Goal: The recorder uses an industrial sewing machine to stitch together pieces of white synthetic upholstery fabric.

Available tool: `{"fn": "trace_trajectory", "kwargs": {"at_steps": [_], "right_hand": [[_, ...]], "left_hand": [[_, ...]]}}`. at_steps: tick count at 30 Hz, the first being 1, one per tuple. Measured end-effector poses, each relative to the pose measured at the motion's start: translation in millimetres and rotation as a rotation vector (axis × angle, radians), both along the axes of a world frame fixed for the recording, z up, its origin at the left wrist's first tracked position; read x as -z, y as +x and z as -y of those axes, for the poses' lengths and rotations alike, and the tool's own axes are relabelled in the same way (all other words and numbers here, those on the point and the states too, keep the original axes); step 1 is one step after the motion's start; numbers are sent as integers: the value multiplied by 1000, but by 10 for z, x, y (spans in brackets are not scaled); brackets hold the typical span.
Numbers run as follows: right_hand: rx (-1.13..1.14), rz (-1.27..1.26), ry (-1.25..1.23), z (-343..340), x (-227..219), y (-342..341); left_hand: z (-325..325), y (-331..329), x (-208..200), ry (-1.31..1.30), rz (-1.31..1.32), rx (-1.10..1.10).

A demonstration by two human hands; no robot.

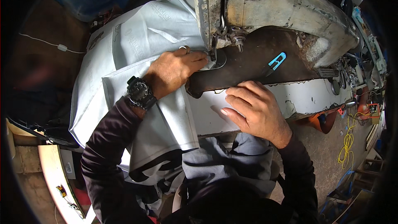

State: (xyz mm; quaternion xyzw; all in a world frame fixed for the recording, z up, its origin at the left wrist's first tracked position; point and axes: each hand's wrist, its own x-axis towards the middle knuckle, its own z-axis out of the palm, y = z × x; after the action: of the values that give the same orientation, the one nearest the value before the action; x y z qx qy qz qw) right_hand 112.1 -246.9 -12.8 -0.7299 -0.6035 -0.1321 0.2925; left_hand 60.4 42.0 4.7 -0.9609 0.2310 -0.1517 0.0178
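A large piece of pale grey-white fabric with stitched seams lies over the left of the sewing machine table and drapes down toward my lap. My left hand, with a ring on it, presses closed fingers on the fabric beside the presser foot of a worn sewing machine. Its fingertips partly hide the stitching area. To the right, my right hand rests at the front edge of the machine bed. Its fingers are loosely bent and apart, with nothing visible in them.
Blue thread snips lie on the machine bed under the arm. The white tabletop has a chipped edge. Metal parts and tools crowd the right side, above a yellow cord on the floor. A white cable runs at the left.
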Motion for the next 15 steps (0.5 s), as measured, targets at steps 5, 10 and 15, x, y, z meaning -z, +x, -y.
{"fn": "trace_trajectory", "kwargs": {"at_steps": [5, 10, 15], "right_hand": [[-8, 0, -12, -8, -80, -8], [-24, 3, 22, -31, -116, -12], [93, 61, -10, 559, -173, 280]], "left_hand": [[-72, 61, -3, 6, 26, 31], [-51, 64, -20, -4, -38, -6], [-45, 50, 3, 4, -19, -38]]}}
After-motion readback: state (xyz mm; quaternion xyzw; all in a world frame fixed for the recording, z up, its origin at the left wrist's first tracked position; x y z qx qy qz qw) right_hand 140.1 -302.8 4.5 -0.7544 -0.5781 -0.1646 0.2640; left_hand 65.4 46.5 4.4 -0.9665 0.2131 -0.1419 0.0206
